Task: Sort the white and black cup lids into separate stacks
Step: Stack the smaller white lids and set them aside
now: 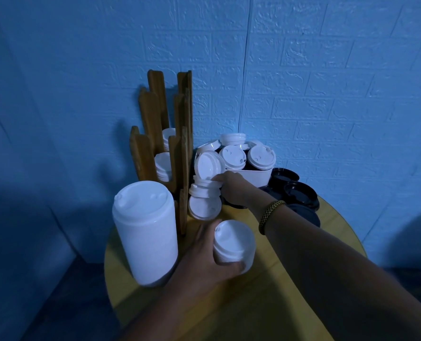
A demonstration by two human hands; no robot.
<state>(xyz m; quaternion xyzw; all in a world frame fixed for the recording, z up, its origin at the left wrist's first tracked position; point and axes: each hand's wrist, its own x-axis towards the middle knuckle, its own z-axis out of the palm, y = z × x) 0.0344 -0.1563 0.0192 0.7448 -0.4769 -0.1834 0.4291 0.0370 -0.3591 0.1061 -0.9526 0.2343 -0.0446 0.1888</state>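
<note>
Ok, nearest first: left hand (204, 264) is clenched round a short stack of white plastic cup lids (234, 244), thumb on the near side. Can't tell whether the stack rests on the round yellow table (290, 279) or is held just off it. Just left of it, a tall column of nested white lids (145, 232) stands at the table edge, leaning slightly.

Right hand (234, 190), braided yellow-black bracelet (271, 212) on its wrist, reaches further in. Its fingertips (218, 179) touch the rim of a tilted white lid (207, 166). Pinching or only touching: can't tell. Below that lid, loose white lids (204, 205) lie heaped beside the stepped brown wooden rack (152, 112), whose slots hold more white lids.

Behind the right hand sits a white bin (258, 174) heaped with white lids, with dark ones underneath. Black plastic lids (300, 193) are piled right of the bin. A blue brick-pattern wall (327, 70) is at the back.
</note>
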